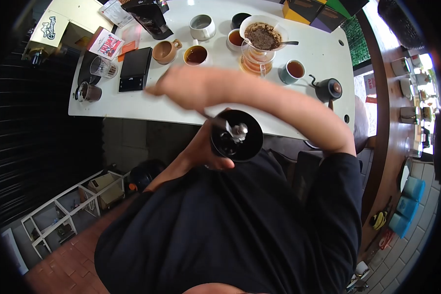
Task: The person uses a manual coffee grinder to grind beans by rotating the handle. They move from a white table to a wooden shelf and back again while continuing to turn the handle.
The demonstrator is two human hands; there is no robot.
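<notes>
My left hand wraps around a black hand coffee grinder, holding it upright against my chest. Its silver crank arm runs up to my right hand, which is closed on the crank's knob and blurred by motion. Both hands are in front of the white table's near edge.
On the white table stand a pour-over dripper with wet grounds over a glass server, several cups of dark liquid, a black scale, a black gooseneck kettle, a black coffee bag and a glass. A white shelf frame sits on the floor at left.
</notes>
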